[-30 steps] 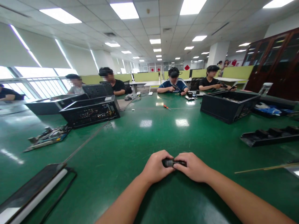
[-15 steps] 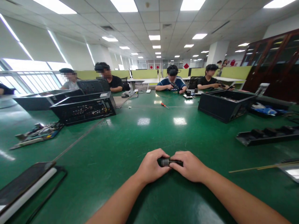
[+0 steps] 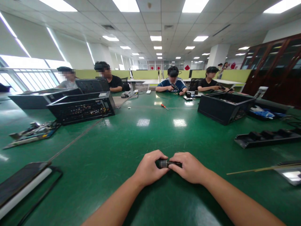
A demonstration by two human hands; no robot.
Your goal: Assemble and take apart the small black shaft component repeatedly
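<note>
Both hands meet low in the middle of the head view, just over the green table (image 3: 122, 135). They share a short dark cylindrical object (image 3: 163, 163) with a grey band, lying level from left to right. My left hand (image 3: 148, 167) is closed around its thicker end, thumb along the near side. At the thinner black end, my right hand (image 3: 189, 168) is closed with thumb and fingers pinching it. The fingers cover much of the object, so its exact kind cannot be made out.
Two open computer cases (image 3: 82, 108) (image 3: 224, 108) stand left and right. A circuit board (image 3: 35, 133) lies left, above a dark flat device (image 3: 21, 185) with a cable. A red screwdriver (image 3: 164, 106), a black tray (image 3: 268, 138) and thin rods (image 3: 249, 171) lie about. Several people sit opposite.
The view has shifted a little, so the table's things sit slightly further left. Both hands keep their hold on the dark cylindrical object, with hardly any change in grip.
</note>
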